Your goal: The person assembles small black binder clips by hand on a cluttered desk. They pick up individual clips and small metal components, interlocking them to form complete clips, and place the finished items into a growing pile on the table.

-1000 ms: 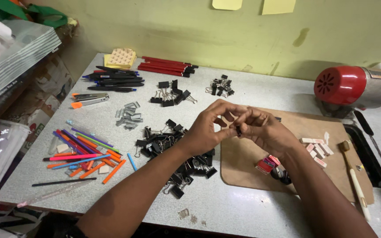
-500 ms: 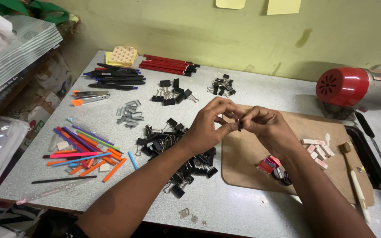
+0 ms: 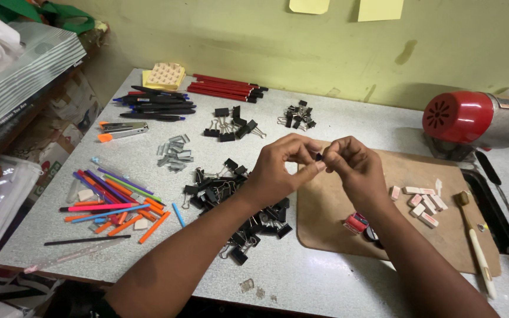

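Observation:
My left hand (image 3: 281, 168) and my right hand (image 3: 354, 168) meet above the left edge of a brown board (image 3: 407, 235). Together their fingertips pinch a small black binder clip (image 3: 319, 156), most of it hidden by the fingers. Under my left forearm lies a large heap of black binder clips (image 3: 225, 188). Two smaller groups of binder clips lie farther back, one group (image 3: 231, 125) in the middle and another (image 3: 297, 114) to its right.
Coloured pens (image 3: 110, 200) lie at the left, black pens (image 3: 154, 106) and red pens (image 3: 225, 88) at the back. Staple strips (image 3: 174, 154), a stapler (image 3: 122, 129), small erasers (image 3: 422, 203), a brush (image 3: 475, 241) and a red-fronted machine (image 3: 478, 121) are also on the table.
Both hands have stayed together over the board's left edge. The fingers have shifted slightly around the small clip. Nothing else on the table has moved.

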